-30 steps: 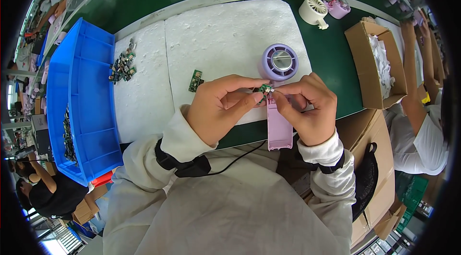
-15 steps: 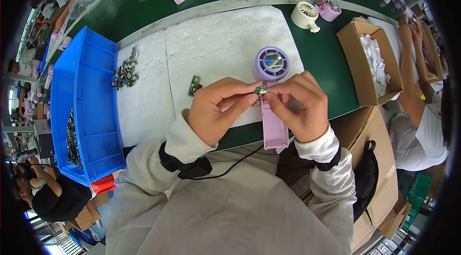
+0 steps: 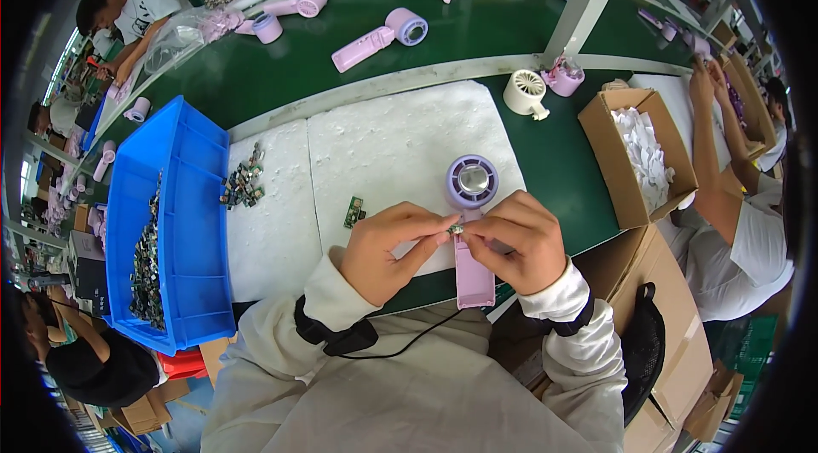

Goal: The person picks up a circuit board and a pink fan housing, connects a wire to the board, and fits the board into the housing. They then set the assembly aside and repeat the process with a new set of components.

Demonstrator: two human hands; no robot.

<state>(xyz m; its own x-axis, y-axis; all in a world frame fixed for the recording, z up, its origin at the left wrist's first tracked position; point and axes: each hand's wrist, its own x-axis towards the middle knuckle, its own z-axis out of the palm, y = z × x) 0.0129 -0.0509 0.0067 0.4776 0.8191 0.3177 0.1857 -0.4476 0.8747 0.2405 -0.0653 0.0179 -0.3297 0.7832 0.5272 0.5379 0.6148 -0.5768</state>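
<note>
A small green circuit board is pinched between the thumb and fingers of my left hand. Thumb and forefinger of my right hand are closed at the board's right side; what they pinch is too small to tell. Both hands are over the opened pink handle of a handheld fan, whose round purple head lies just beyond my fingertips. Left of that, another green board rests on the white foam sheet.
A blue bin of circuit boards stands left, beside a pile of boards. A cardboard box of white pieces is at right. Beyond the foam are a cream fan housing, a metal post and another fan. Co-workers sit either side.
The whole scene sits lower in the picture, showing more of the far bench. A white-gloved hand of another person now appears at the top. My hands keep their pinch by the fan.
</note>
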